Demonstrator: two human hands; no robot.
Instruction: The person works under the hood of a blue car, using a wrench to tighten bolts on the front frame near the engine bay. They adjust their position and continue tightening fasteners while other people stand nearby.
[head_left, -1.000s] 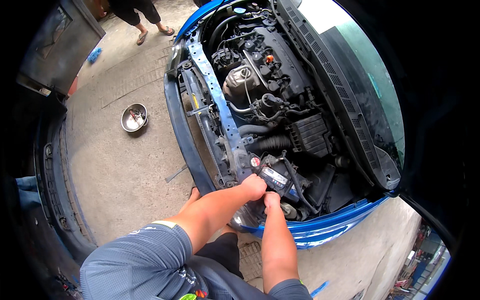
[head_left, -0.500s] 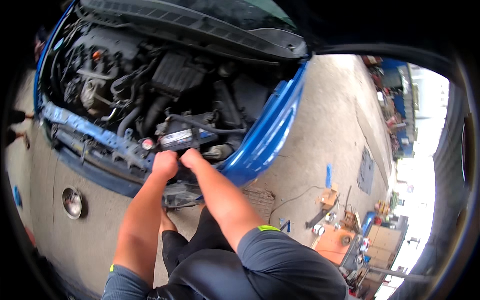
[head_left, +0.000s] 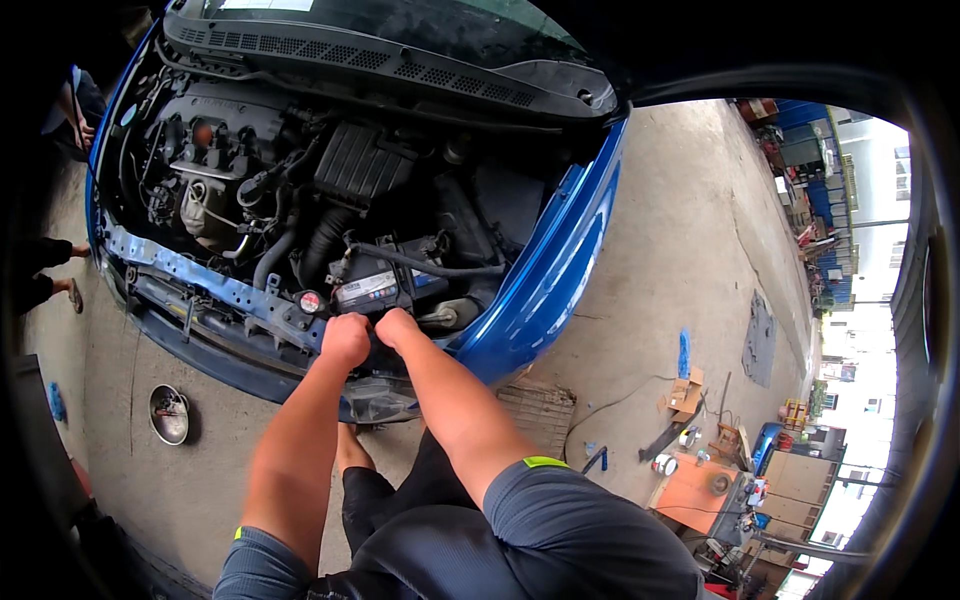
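The person leans over the front corner of a blue car (head_left: 560,285), both forearms reaching forward from grey sleeves (head_left: 570,515). The left hand (head_left: 345,340) is curled, knuckles up, just beside the front crossbar (head_left: 200,272). The right hand (head_left: 397,328) is curled too, close beside the left with a narrow gap between them. The fingers of both fold under and out of sight, so whether they are clenched or grasping something cannot be told.

Below the hands in the view, the headlight (head_left: 380,400) sits at the car's corner. Just beyond them lies the battery (head_left: 365,288), in the near part of the engine bay, with a black hose (head_left: 440,265) running past it. A round red-and-white label (head_left: 311,302) is on the left.

Farther in are the air box (head_left: 362,165) and the engine (head_left: 230,120), with the cowl (head_left: 350,55) behind.

On the floor (head_left: 650,230) to the left stands a metal bowl (head_left: 168,433); well to the right, an orange tabletop (head_left: 690,500) carries a round tin (head_left: 719,484), near a cardboard box (head_left: 686,395).
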